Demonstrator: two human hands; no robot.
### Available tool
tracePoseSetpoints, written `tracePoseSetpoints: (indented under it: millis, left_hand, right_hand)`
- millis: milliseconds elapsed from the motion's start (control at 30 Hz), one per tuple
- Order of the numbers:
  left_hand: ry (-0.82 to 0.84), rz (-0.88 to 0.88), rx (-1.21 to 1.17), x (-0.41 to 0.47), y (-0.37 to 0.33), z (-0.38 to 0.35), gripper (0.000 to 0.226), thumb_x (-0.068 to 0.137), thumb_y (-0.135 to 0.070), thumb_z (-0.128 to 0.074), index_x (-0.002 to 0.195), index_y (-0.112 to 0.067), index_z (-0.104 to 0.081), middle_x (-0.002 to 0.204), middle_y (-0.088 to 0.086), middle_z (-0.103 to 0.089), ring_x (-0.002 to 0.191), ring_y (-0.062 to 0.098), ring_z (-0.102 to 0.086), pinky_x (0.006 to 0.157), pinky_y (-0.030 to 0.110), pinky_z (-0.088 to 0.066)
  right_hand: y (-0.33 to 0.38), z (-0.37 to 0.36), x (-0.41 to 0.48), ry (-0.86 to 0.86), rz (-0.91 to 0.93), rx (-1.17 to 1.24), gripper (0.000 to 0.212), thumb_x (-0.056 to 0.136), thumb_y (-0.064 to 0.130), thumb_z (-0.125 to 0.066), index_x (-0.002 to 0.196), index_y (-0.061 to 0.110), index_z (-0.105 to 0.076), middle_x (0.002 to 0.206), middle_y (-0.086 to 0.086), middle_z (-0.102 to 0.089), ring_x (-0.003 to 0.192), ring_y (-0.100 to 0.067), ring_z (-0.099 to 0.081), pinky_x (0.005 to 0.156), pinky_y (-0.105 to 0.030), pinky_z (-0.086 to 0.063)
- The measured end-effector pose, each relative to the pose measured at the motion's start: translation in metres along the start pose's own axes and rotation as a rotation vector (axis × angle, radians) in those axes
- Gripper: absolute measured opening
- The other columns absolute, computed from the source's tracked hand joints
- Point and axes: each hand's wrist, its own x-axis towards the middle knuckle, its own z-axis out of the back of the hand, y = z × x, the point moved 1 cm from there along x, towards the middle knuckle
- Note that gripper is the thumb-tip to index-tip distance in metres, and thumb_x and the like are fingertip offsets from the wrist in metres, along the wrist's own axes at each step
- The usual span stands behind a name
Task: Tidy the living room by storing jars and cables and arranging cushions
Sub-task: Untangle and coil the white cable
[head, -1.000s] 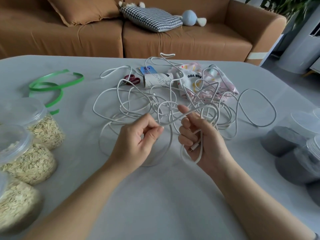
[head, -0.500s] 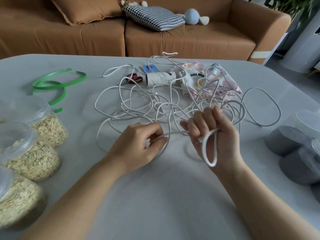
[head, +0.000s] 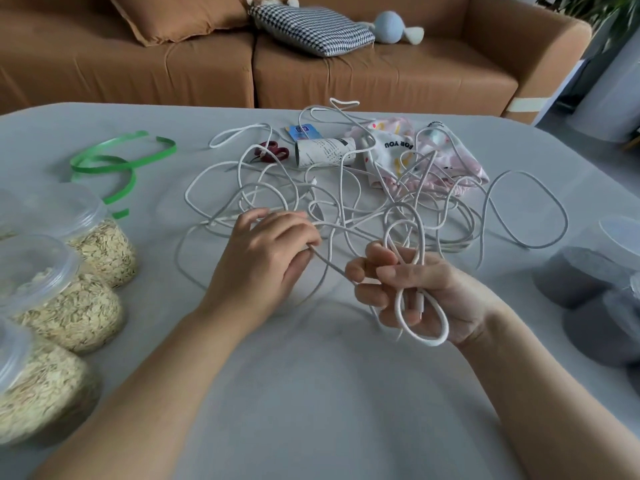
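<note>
Since half a second ago the right hand (head: 415,292) has rolled over: its knuckles faced up then, and now the palm faces up with the loop of white cable (head: 329,263) lying across it. Its fingers are curled round that loop, thumb on top. The left hand (head: 266,251) has shifted farther from the person, toward the paper roll (head: 325,152), and pinches the cable between thumb and forefinger. A short straight stretch of cable runs between the two hands.

The rest of the cable lies in a loose tangle on the grey bench (head: 311,393), just nearer the person than the paper roll and unchanged. Red scissors (head: 272,152) touch the roll's left end and a printed cloth bag (head: 398,150) sits at its right. Well left of the roll are a green ribbon (head: 104,164) and three jars of oats (head: 69,306); well right, dark jars (head: 571,278). Beyond the roll, a checked cushion (head: 311,27) and a brown cushion (head: 180,15) rest on the sofa (head: 381,74).
</note>
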Motion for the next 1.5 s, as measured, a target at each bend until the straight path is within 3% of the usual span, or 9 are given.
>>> tracePoseSetpoints:
  millis: [167, 300, 533, 700, 900, 1033, 1167, 1333, 1500]
  left_hand:
    - [-0.108, 0.053, -0.091, 0.000, -0.003, 0.002, 0.021, 0.092, -0.025, -0.058, 0.094, -0.007, -0.068, 0.101, -0.001, -0.070, 0.098, 0.021, -0.063, 0.089, 0.036, -0.044]
    - [-0.170, 0.091, -0.182, -0.002, -0.009, 0.003, 0.020, 0.094, -0.021, -0.059, 0.089, -0.003, -0.065, 0.088, 0.004, -0.064, 0.085, 0.025, -0.060, 0.080, 0.037, -0.048]
    - [-0.239, 0.072, -0.188, -0.001, -0.013, 0.007, 0.028, 0.096, -0.023, -0.056, 0.083, -0.002, -0.068, 0.078, 0.006, -0.061, 0.076, 0.024, -0.057, 0.072, 0.034, -0.046]
    - [-0.255, 0.103, -0.194, -0.001, -0.012, 0.003, 0.026, 0.095, -0.022, -0.056, 0.081, -0.002, -0.065, 0.077, 0.003, -0.063, 0.075, 0.013, -0.052, 0.071, 0.023, -0.039]
    - [-0.235, 0.192, -0.189, -0.004, -0.010, -0.001, 0.016, 0.091, -0.017, -0.057, 0.082, -0.005, -0.063, 0.079, -0.001, -0.061, 0.069, 0.002, -0.041, 0.064, 0.023, -0.039]
    - [-0.297, 0.347, -0.140, -0.004, -0.006, 0.001, 0.005, 0.086, -0.016, -0.057, 0.085, -0.013, -0.059, 0.080, -0.006, -0.061, 0.060, -0.008, -0.044, 0.059, 0.020, -0.032]
    - [-0.338, 0.408, -0.340, -0.002, -0.012, 0.001, 0.002, 0.090, -0.024, -0.050, 0.091, -0.023, -0.050, 0.082, -0.017, -0.063, 0.067, -0.010, -0.057, 0.057, 0.018, -0.040]
    - [-0.407, 0.478, -0.604, 0.002, -0.014, -0.002, 0.011, 0.095, -0.027, -0.054, 0.085, -0.029, -0.049, 0.073, -0.008, -0.063, 0.066, 0.022, -0.064, 0.059, 0.031, -0.051]
    - [-0.416, 0.610, -0.784, 0.003, 0.000, -0.001, 0.018, 0.097, -0.022, -0.051, 0.079, -0.018, -0.053, 0.066, -0.001, -0.061, 0.064, 0.017, -0.065, 0.066, 0.023, -0.053]
  right_hand:
    - [-0.002, -0.002, 0.003, -0.242, 0.145, -0.181, 0.030, 0.069, -0.012, -0.048, 0.067, 0.018, -0.043, 0.086, -0.009, -0.057, 0.063, -0.017, -0.056, 0.047, -0.022, -0.042]
    - [0.001, -0.005, 0.003, -0.421, 0.326, -0.375, 0.024, 0.072, -0.003, -0.061, 0.069, 0.015, -0.046, 0.090, -0.011, -0.063, 0.045, -0.012, -0.051, 0.031, -0.016, -0.027]
    - [-0.010, -0.010, 0.009, -0.607, 0.394, -1.021, 0.017, 0.074, 0.013, -0.082, 0.081, 0.020, -0.068, 0.062, 0.005, -0.064, 0.057, -0.008, -0.057, 0.060, -0.034, -0.050]
    - [-0.010, -0.013, 0.004, -0.641, 0.483, -1.197, 0.021, 0.091, 0.025, -0.065, 0.070, 0.020, -0.070, 0.055, 0.003, -0.065, 0.046, -0.012, -0.046, 0.049, -0.028, -0.037]
    - [-0.011, -0.018, 0.004, -0.539, 0.625, -0.993, 0.016, 0.092, 0.024, -0.058, 0.085, 0.018, -0.071, 0.060, -0.006, -0.066, 0.048, -0.016, -0.057, 0.054, -0.031, -0.043]
    - [-0.009, -0.014, 0.004, -0.487, 0.708, -0.783, 0.017, 0.091, 0.018, -0.055, 0.087, 0.008, -0.068, 0.047, -0.006, -0.056, 0.048, -0.033, -0.056, 0.058, -0.053, -0.043]
    - [-0.011, -0.016, 0.006, -0.435, 0.765, -0.612, 0.018, 0.090, 0.020, -0.053, 0.083, 0.012, -0.068, 0.045, -0.007, -0.049, 0.046, -0.027, -0.052, 0.057, -0.032, -0.046]
    - [-0.009, -0.012, 0.012, -0.431, 0.802, -0.398, 0.022, 0.093, 0.023, -0.050, 0.081, 0.018, -0.068, 0.045, 0.002, -0.044, 0.044, -0.017, -0.044, 0.057, -0.031, -0.044]
    - [0.002, -0.005, 0.012, -0.483, 0.789, -0.111, 0.025, 0.098, 0.019, -0.041, 0.082, 0.016, -0.060, 0.045, 0.005, -0.035, 0.044, -0.011, -0.036, 0.053, -0.023, -0.042]
